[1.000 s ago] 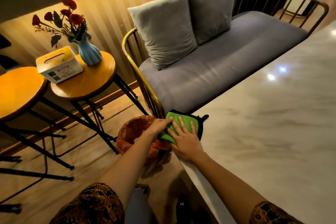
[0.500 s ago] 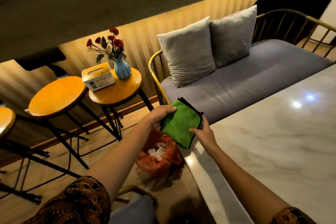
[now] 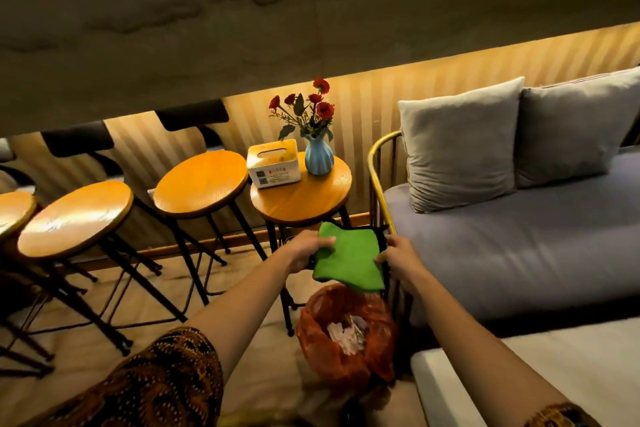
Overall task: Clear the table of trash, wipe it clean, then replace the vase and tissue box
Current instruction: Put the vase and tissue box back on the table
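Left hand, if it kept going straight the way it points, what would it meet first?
The left hand grips the green cloth; beyond that, probably the sofa's gold rail, though depth is hard to judge.

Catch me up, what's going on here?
A person holds a green cloth in both hands, left hand and right hand, above an orange-lined bin with white scraps in it, next to the pale table. The vase and tissue box sit on a round stool, not yet back on the table.
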